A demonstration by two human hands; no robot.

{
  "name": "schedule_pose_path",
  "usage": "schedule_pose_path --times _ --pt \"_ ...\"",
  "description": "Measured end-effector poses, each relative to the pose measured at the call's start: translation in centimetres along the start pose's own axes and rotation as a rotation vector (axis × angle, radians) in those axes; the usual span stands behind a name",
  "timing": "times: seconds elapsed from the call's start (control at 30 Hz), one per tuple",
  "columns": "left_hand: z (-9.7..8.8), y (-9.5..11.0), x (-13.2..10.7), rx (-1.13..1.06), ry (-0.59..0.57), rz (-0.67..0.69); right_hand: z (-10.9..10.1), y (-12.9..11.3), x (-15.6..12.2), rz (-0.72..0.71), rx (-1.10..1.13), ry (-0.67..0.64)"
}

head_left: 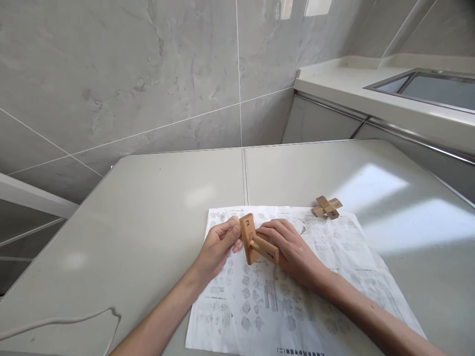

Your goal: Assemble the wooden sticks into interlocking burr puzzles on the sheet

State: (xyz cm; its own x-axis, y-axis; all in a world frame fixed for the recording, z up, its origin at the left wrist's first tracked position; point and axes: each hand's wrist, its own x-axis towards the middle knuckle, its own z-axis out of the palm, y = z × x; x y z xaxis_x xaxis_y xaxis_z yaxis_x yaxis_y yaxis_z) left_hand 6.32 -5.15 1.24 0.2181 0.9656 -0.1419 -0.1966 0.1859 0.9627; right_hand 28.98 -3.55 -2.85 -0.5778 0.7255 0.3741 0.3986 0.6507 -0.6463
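Note:
My left hand (218, 246) and my right hand (287, 249) together grip a wooden puzzle assembly (256, 241) above a printed instruction sheet (289, 291). The assembly is two notched wooden bars crossed; one stands upright and bears a "2", the other slants down to the right. My left fingers pinch the upright bar from the left. My right fingers wrap round the slanting bar. A second pair of crossed wooden bars (327, 207) lies flat on the table at the sheet's far right corner, apart from both hands.
The pale table (148, 207) has a seam down its middle. A white cable (67, 321) lies near the front left edge. Grey tiled wall stands behind. A counter with a sink (426, 86) is at the upper right.

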Motion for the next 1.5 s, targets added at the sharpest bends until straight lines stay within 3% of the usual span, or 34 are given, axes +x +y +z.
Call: schedule_pose_path --times 0.3,0.47,0.73,0.9,1.03,1.27,1.5 --pt "0.0 0.1 -0.1 -0.017 -0.006 -0.032 -0.1 -0.1 -0.4 0.195 0.084 0.020" --pt "-0.1 0.2 -0.3 -0.065 0.036 -0.076 -0.7 -0.2 0.1 0.327 0.203 0.118" --pt "-0.5 -0.5 -0.2 -0.168 0.066 -0.135 -2.6 0.1 0.6 0.632 0.787 0.157" --pt "-0.2 -0.6 -0.1 -0.272 0.041 -0.089 -2.6 0.4 0.7 0.660 1.140 0.220" --pt "-0.1 -0.6 -0.1 -0.383 0.044 -0.086 -3.2 -0.1 0.9 0.730 1.330 0.141" --pt "0.2 -1.0 0.0 -0.417 0.085 -0.117 -3.7 -0.5 1.0 0.819 1.357 0.077" --pt "0.4 -0.7 -0.1 -0.316 0.109 -0.100 -4.0 -0.9 0.9 0.731 1.326 -0.053"
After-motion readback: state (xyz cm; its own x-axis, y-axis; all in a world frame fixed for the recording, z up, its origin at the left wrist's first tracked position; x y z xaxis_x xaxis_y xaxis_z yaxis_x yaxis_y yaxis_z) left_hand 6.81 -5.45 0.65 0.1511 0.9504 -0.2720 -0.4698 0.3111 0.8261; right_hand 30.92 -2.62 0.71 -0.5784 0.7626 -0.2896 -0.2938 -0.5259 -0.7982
